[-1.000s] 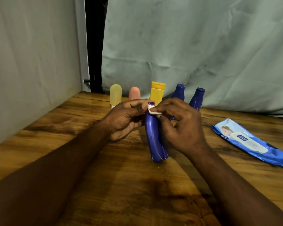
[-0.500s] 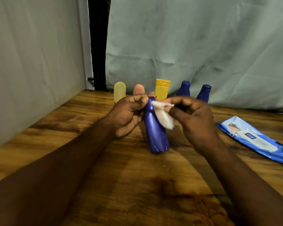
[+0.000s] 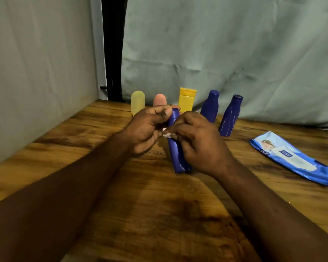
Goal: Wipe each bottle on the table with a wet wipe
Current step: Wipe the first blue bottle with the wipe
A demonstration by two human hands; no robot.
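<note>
Pale green cloth (image 3: 235,44) is hanging behind the wooden table (image 3: 159,214), and you are working near its middle on a dark blue bottle (image 3: 175,157), which is standing on its base and tilting a little to the left at the top. Your forearms are reaching in from the lower corners and meeting at that bottle. Your left hand (image 3: 148,129) is sitting just left of the bottle's upper part, palm turned inward, fingers curled, with the thumb and fingertips pinching the neck just below the top. Your right hand (image 3: 199,146) is covering the bottle's right side, its back facing you, its fingers curling over the body and pressing a wet wipe (image 3: 167,134) against it. Only a small white scrap of the wipe is showing, between your two hands at the bottle's left edge. Behind the bottle, five more are standing upright in a row: a pale yellow bottle (image 3: 138,103), a pink bottle (image 3: 160,100), an orange-yellow bottle (image 3: 187,99) and two blue bottles (image 3: 210,106) (image 3: 230,116). Your knuckles are hiding the lower parts of the pink and orange-yellow ones. Well to the right of the bottle, a blue pack of wipes (image 3: 295,159) is lying flat on the wood.
</note>
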